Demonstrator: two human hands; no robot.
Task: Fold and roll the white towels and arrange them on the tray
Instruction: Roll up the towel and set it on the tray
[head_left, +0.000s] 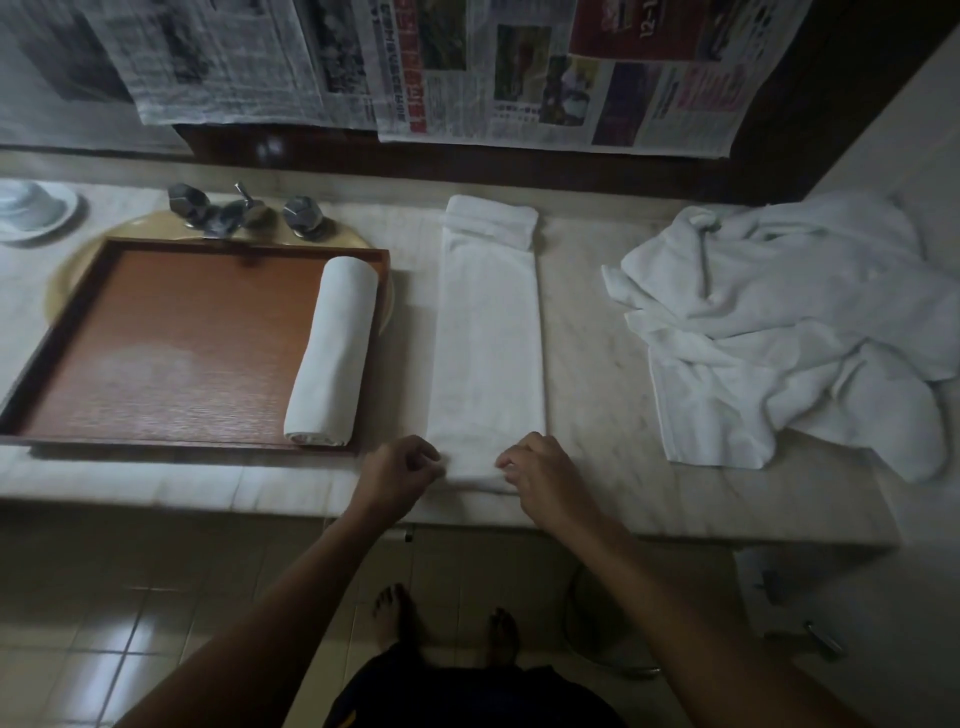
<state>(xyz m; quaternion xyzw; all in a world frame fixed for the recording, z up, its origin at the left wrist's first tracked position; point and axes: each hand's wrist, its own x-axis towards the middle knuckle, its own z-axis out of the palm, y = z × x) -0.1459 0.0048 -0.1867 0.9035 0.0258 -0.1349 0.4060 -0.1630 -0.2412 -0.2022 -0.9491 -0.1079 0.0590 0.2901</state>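
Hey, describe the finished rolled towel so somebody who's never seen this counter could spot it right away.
On the marble counter, find the brown tray at left. Along its right edge lies the rolled towel, a tight white cylinder. The flat folded towel and crumpled pile sit off the tray.

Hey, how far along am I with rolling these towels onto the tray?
Done: one rolled towel lies at the right side of the tray. In hand: a second towel, folded into a long strip on the counter; the left hand and right hand grip its near end, seemingly starting the roll. Left: finish and tray it, then the crumpled heap of towels on the right.
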